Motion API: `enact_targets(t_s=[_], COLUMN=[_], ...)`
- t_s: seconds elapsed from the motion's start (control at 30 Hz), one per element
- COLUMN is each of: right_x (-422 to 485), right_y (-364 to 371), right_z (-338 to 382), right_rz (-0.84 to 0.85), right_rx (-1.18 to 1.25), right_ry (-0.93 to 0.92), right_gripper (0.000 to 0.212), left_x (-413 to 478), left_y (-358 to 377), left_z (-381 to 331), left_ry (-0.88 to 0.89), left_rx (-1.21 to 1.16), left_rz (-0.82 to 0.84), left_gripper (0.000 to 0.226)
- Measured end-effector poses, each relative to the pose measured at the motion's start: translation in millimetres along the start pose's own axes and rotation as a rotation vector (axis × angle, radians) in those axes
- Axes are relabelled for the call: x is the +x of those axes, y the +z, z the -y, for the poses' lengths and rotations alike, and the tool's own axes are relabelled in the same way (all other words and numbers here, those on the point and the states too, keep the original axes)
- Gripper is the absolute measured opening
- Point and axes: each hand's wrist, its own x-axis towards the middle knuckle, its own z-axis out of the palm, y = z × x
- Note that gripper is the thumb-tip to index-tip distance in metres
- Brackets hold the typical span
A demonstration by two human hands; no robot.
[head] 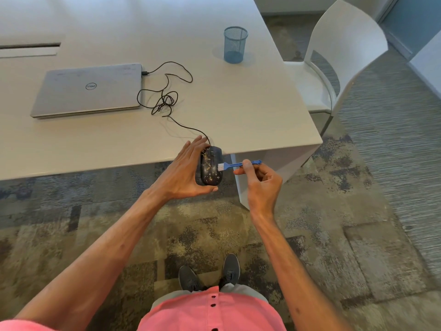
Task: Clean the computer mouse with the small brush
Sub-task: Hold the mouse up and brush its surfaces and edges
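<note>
You stood in an office: a broad white laminate desk [238, 111] carried a closed silver Dell laptop [88, 89] and a blue wire-mesh pen cup [235, 44], a white moulded plastic chair [343, 51] sat beside it, and patterned grey-and-tan carpet tiles [334, 235] covered the floor.

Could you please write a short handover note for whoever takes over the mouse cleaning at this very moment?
Left hand: holds the computer mouse lifted at the table's near edge, buttons facing up.
Right hand: pinches the small blue brush by its handle, white bristles on the mouse's right side.
The cable runs in a loose tangle to the closed laptop, plugged in. A blue mesh cup stands farther back.
Done: mouse picked up, brushing under way.
Left: brush the remaining surfaces; how much is already clean cannot be told.
</note>
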Motion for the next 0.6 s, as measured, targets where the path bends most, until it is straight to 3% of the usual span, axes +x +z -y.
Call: enact_targets(t_s=[0.17,0.4,0.6], right_x=[-11,-7,-8], right_y=[9,-2,1], right_z=[-2,-17,-7], right_rz=[0.055,-0.114,-0.112], right_rx=[-0.031,-0.085,0.036], right_ry=[-0.031,0.007,0.003], right_gripper=[0.025,0.025,0.021], left_x=[1,2,4], left_y=[-3,-6,-10], left_z=[-2,-2,-2], left_ry=[-0.002,-0.008,-0.021], left_rx=[0.008,-0.002,-0.004], left_rz=[-0.008,-0.012,-0.006], left_gripper=[0.138,0.139,0.140])
